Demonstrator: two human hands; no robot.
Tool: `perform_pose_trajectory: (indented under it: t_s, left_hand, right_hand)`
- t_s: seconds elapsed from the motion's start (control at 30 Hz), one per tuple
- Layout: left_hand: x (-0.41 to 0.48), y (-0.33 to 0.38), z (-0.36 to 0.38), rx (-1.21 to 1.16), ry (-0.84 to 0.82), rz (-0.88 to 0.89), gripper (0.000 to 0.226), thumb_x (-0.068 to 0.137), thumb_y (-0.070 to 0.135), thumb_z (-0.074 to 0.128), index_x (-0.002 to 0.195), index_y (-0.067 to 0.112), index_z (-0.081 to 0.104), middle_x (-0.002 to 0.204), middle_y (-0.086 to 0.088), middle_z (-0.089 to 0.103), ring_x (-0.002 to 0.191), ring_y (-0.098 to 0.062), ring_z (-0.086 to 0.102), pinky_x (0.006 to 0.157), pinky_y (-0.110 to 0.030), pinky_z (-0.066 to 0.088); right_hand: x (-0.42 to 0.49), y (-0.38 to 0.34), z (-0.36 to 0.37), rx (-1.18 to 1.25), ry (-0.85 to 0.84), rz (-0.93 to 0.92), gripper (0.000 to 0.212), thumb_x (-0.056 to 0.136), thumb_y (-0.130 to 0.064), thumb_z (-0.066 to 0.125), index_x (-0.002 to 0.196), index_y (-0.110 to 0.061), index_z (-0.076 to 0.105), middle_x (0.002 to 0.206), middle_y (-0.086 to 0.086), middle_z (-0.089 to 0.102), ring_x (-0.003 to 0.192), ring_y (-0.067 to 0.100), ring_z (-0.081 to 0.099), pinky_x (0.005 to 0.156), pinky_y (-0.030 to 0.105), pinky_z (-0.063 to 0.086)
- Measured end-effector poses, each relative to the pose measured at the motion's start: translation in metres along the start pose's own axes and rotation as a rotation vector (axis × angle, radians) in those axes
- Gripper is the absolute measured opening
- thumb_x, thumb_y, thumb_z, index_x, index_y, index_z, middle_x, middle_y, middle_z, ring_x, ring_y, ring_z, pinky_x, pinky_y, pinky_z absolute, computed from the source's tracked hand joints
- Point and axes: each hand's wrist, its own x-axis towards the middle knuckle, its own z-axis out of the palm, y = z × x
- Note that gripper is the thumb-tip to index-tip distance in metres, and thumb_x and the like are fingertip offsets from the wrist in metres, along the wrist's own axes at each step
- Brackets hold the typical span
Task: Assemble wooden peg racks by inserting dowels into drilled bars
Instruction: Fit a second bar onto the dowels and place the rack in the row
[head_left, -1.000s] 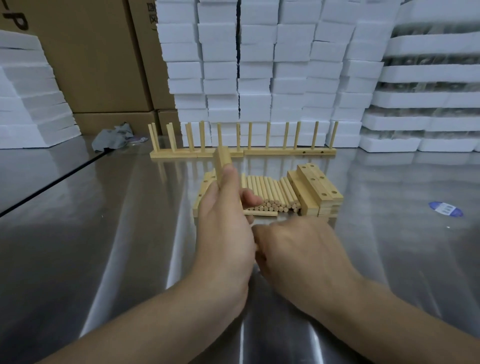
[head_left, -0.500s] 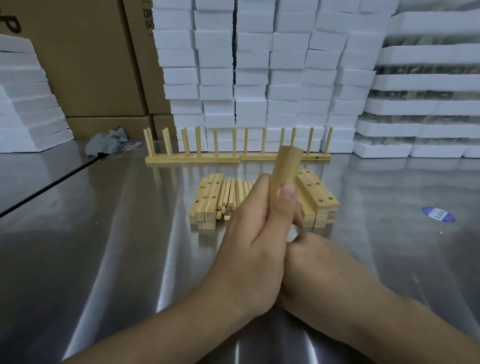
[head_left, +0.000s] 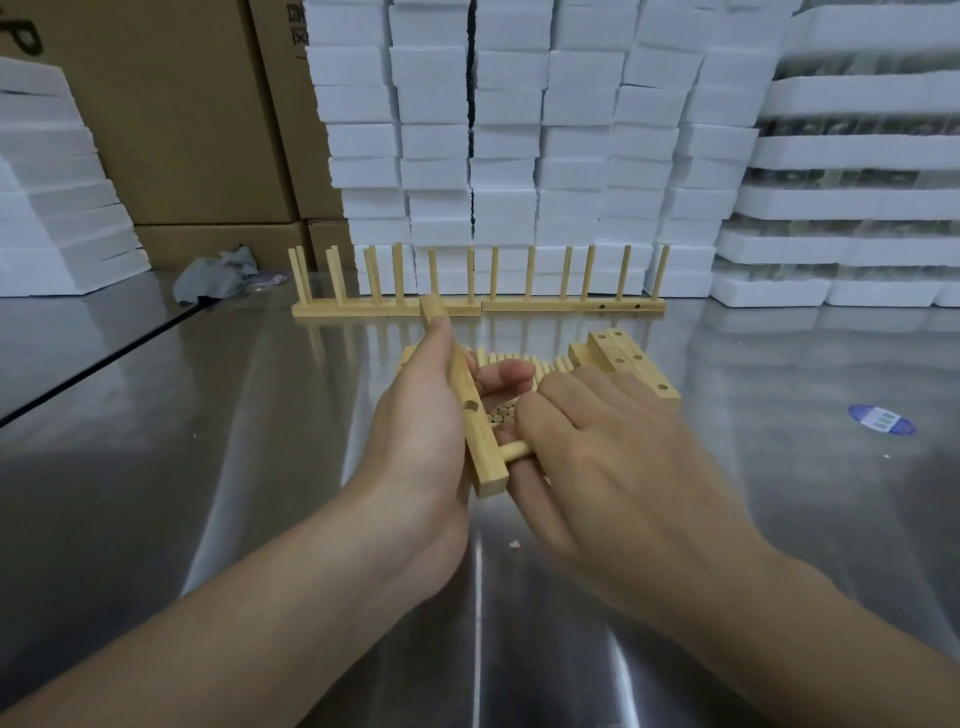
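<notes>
Beyond both hands, finished racks (head_left: 545, 305) stand with pegs upright; just past the grip lie loose dowels (head_left: 501, 414) and a stack of drilled bars (head_left: 631, 364), so I judge much work is left; the left hand (head_left: 415, 431) wraps thumb and fingers round a bar (head_left: 482, 441), held nearly on end; the right hand (head_left: 613, 457), fingers curled, pinches a dowel (head_left: 514, 449) whose tip meets the bar's near hole; the next hole above it stands empty.

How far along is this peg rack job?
Done: two pegged racks stand at the back. In hand: the left hand grips a drilled bar while the right hand holds a dowel at its near end; another hole shows empty. Left: loose dowels and a stack of bare bars behind the hands.
</notes>
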Motion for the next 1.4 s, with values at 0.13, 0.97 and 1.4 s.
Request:
perform_pose_trajectory:
  t_s: [0.13,0.97,1.4]
  left_hand:
    - [-0.006,-0.006,0.006,0.126,0.043,0.084,0.062,0.108,0.054,0.048,0.061,0.024,0.075,0.091,-0.007,0.081,0.067,-0.013,0.076,0.051,-0.023,0.056]
    - [0.005,-0.004,-0.006,0.526,-0.209,0.62,0.047,0.107,0.053,0.049,0.097,0.008,0.057,0.069,0.004,0.044,0.061,-0.01,0.044,0.056,-0.022,0.042]
    - [0.036,0.046,-0.045,0.887,-0.416,0.242,0.031,0.084,0.034,0.087,0.102,0.02,0.066,0.098,-0.005,0.082,0.081,-0.015,0.078,0.064,-0.022,0.056]
  right_hand:
    - [-0.003,0.002,0.005,0.118,-0.044,0.069,0.022,0.073,-0.015,0.084,0.073,-0.024,0.063,0.058,-0.007,0.057,0.048,0.015,0.05,0.045,0.031,0.044]
    - [-0.004,0.021,0.0,0.116,-0.139,0.039,0.023,0.084,-0.025,0.055,0.07,-0.03,0.037,0.062,-0.012,0.049,0.051,0.01,0.044,0.042,0.029,0.036]
    - [-0.002,0.06,-0.005,0.143,-0.094,0.551,0.026,0.079,-0.015,0.071,0.087,-0.035,0.057,0.082,-0.018,0.054,0.073,0.007,0.053,0.06,0.035,0.048]
